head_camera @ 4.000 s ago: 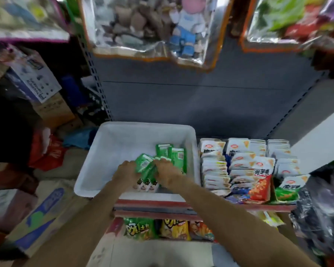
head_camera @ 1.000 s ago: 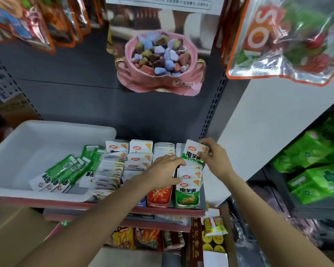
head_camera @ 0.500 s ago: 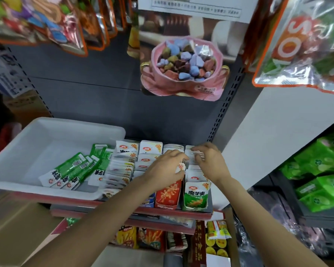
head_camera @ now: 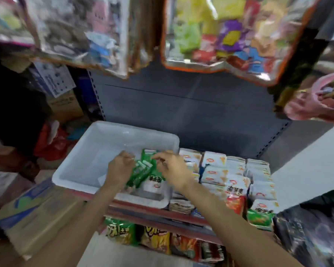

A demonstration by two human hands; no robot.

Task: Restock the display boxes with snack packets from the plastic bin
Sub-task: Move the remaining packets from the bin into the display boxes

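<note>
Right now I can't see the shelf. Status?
Both hands, left hand and right hand, in white bin, gathering green packets. Display boxes beside bin. Nothing blocking.

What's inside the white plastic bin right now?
Green-and-white snack packets lie near the front right corner of the white plastic bin, with both hands reaching into them. The hands hide any packets beneath; the bin's left floor looks bare.

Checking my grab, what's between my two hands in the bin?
In the head view, green snack packets lie between the left hand and right hand, inside the white bin.
</note>
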